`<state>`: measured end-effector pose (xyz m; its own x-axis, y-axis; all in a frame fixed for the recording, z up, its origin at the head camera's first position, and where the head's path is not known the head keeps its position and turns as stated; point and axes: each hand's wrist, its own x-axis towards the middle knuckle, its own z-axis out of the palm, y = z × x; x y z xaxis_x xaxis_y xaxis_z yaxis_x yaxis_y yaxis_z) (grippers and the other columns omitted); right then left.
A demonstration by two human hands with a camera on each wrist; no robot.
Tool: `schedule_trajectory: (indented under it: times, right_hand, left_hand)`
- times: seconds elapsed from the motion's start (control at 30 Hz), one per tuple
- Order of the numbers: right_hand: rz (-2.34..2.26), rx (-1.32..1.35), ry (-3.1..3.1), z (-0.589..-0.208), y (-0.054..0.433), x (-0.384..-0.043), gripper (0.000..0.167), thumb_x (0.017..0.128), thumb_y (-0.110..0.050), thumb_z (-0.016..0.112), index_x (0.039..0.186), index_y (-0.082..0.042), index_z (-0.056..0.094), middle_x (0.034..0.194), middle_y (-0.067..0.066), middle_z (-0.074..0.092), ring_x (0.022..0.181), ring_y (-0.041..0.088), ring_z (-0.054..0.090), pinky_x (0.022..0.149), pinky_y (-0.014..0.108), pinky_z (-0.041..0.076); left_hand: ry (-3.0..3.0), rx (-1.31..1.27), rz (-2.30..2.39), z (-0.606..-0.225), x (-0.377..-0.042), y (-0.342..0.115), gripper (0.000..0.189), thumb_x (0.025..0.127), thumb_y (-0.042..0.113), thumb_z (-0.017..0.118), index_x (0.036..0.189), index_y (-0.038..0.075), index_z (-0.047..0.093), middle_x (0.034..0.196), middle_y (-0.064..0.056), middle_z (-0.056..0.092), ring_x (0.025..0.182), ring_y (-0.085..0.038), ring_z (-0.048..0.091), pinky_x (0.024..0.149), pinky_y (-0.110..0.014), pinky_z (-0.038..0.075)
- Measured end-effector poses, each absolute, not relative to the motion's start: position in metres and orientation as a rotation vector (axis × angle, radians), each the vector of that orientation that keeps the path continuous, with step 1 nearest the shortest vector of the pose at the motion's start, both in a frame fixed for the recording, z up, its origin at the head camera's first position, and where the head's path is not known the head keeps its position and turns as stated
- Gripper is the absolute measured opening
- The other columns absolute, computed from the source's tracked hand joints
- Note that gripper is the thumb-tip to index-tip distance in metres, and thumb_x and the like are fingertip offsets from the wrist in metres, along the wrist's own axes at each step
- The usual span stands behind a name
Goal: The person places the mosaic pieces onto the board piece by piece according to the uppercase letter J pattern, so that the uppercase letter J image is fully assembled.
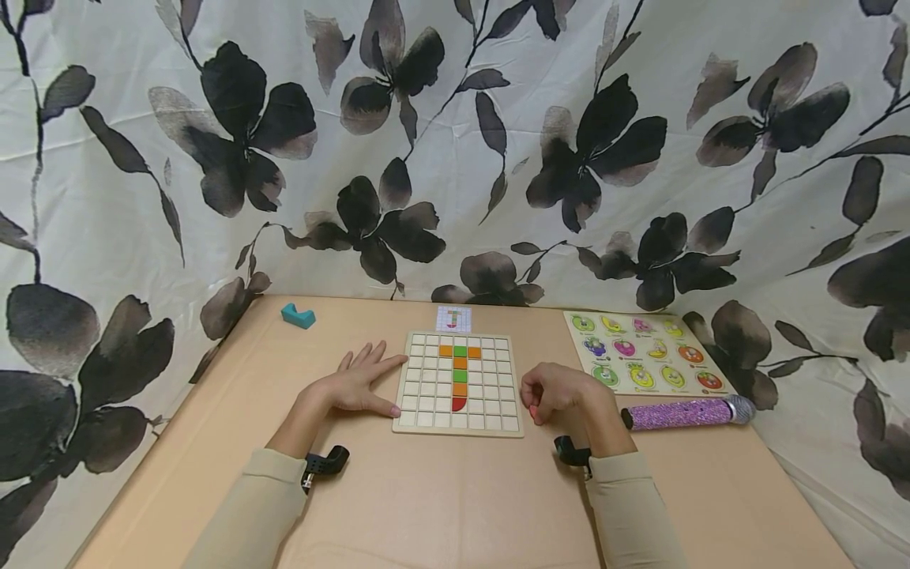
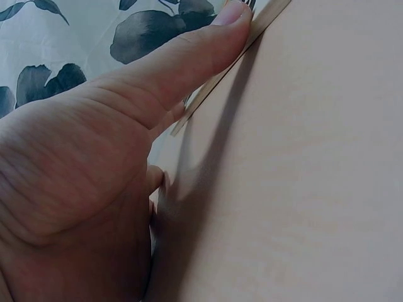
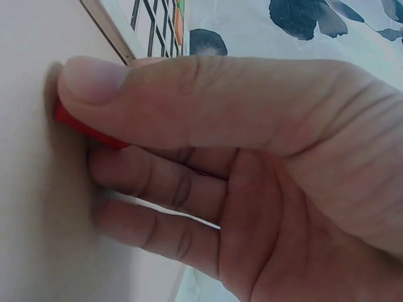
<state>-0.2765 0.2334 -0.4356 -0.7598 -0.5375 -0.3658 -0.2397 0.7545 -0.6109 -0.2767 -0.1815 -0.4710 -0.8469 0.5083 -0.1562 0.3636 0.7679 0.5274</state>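
A pale gridded board (image 1: 501, 399) lies on the table with several orange and green squares (image 1: 460, 377) forming a T shape. At the foot of its stem sits a red piece (image 1: 459, 404) with a rounded corner. My left hand (image 1: 355, 382) rests spread at the board's left side, thumb and index fingertip touching its edge. Just right of the board, low over the table, my right hand (image 1: 562, 391) pinches a small red piece (image 3: 91, 129) between thumb and fingers. Most of that piece is hidden, so its full shape cannot be told.
Behind the board lies a small card (image 1: 453, 318) printed with a similar pattern. A teal block (image 1: 298, 317) sits at the back left. To the right are a fruit sticker sheet (image 1: 626, 378) and a purple glittery microphone (image 1: 682, 414). A floral curtain (image 1: 483, 197) hangs behind the table.
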Motion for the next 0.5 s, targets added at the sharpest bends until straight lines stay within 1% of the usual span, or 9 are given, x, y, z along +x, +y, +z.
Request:
schedule_trajectory:
  times: [0.1,0.27,0.3,0.37,0.5]
  right_hand:
    - [-0.758,-0.580,2.412,-0.436,0.235,-0.278,0.022,0.075,0.008,0.085,0.089,-0.003,0.071,0.076,0.004,0.066,0.071,0.017,0.057,0.064,0.028,0.047]
    - [-0.786,-0.580,2.401,-0.437,0.235,-0.278,0.021,0.076,0.009,0.084,0.089,-0.002,0.071,0.079,0.009,0.066,0.072,0.018,0.057,0.065,0.029,0.048]
    - [-0.787,-0.581,2.404,-0.437,0.235,-0.277,0.021,0.076,0.010,0.084,0.089,-0.002,0.071,0.079,0.010,0.066,0.072,0.018,0.057,0.065,0.029,0.048]
    - [-0.787,-0.579,2.412,-0.436,0.235,-0.276,0.021,0.077,0.009,0.084,0.089,-0.002,0.071,0.081,0.010,0.066,0.074,0.019,0.057,0.066,0.030,0.048]
    - [-0.773,-0.574,2.432,-0.434,0.235,-0.276,0.021,0.077,0.007,0.085,0.089,-0.004,0.072,0.080,0.008,0.065,0.075,0.019,0.056,0.068,0.031,0.047]
  left_hand:
    - [2.666,0.690,0.742,-0.471,-0.276,-0.181,0.107,0.078,0.063,0.083,0.163,0.021,0.035,0.172,-0.030,0.002,0.158,-0.054,-0.007,0.121,-0.075,-0.007]
    - [2.670,0.677,0.727,-0.471,-0.276,-0.181,0.107,0.078,0.062,0.083,0.164,0.022,0.034,0.173,-0.028,0.002,0.158,-0.053,-0.007,0.122,-0.074,-0.007]
    - [2.674,0.673,0.717,-0.471,-0.277,-0.182,0.107,0.078,0.063,0.082,0.164,0.023,0.034,0.173,-0.027,0.002,0.159,-0.051,-0.007,0.122,-0.073,-0.007]
    - [2.675,0.687,0.743,-0.476,-0.279,-0.183,0.107,0.077,0.065,0.082,0.164,0.025,0.034,0.173,-0.028,0.002,0.158,-0.053,-0.007,0.121,-0.074,-0.009]
    - [2.670,0.720,0.801,-0.482,-0.280,-0.185,0.108,0.075,0.069,0.082,0.163,0.027,0.035,0.172,-0.030,0.002,0.157,-0.054,-0.009,0.119,-0.076,-0.013]
